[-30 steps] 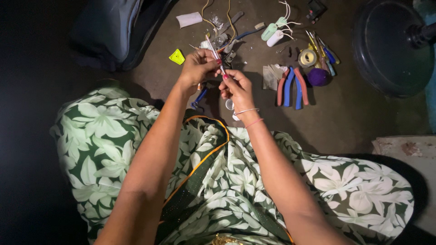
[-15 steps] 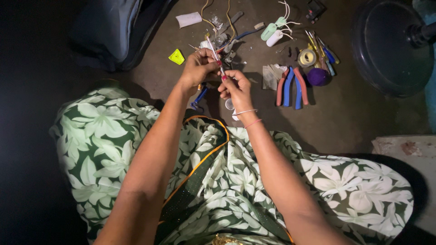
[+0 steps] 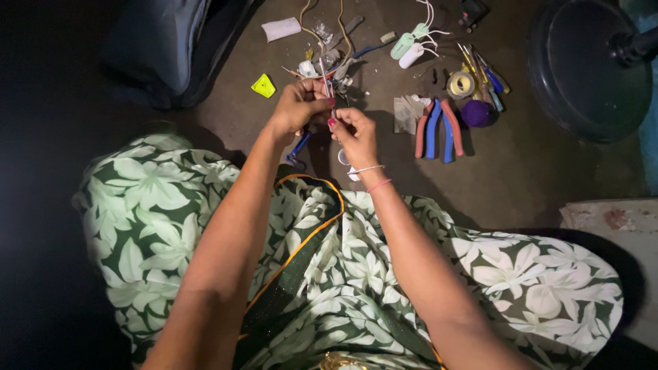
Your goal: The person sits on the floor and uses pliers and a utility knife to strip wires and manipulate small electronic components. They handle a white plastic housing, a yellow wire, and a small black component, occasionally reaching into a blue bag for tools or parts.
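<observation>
Dim floor (image 3: pixel 288 137) strewn with pliers (image 3: pixel 439 129): left hand (image 3: pixel 299 106) and right hand (image 3: pixel 353 130) pinch thin wires (image 3: pixel 327 88) above it, best kept taut and close together.

Very little differs from a second ago. The left hand (image 3: pixel 298 106) sits a touch lower and closer to the right hand (image 3: pixel 353 133), so the fingertips of both now nearly meet around the thin wires (image 3: pixel 325 77). Those wires stand a little more upright than before. The right hand's thumb presses nearer the wires' lower ends.
</observation>
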